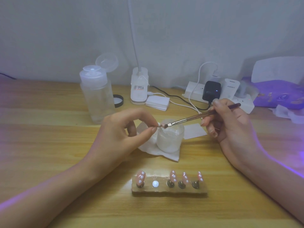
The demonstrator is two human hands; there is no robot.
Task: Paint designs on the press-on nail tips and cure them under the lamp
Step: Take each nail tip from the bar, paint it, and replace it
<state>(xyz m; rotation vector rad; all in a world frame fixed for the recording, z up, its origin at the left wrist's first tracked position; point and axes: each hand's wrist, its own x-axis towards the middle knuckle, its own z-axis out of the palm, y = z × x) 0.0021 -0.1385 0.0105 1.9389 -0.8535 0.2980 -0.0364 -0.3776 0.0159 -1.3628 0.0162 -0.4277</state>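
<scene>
My left hand (pixel 125 134) pinches a small nail tip (pixel 159 126) between thumb and forefinger, just above a frosted white jar (pixel 169 140). My right hand (pixel 230 124) grips a thin brown brush (pixel 194 117), and its bristle end touches the pinched tip. Near the front edge lies a stone-like holder block (pixel 169 190). Several pink nail tips with white dots (pixel 173 176) stand on its pegs, and one round silver spot (pixel 155 183) on it is bare. The jar sits on a white tissue (pixel 166 153).
A clear pump bottle (pixel 97 94) stands at the back left, with a black lid (pixel 118 100) beside it. A white clip lamp base (pixel 139 86), a stack of pads (pixel 158 102), a power strip (pixel 218 96) with plugs and a purple-lit curing lamp (pixel 278 89) line the back.
</scene>
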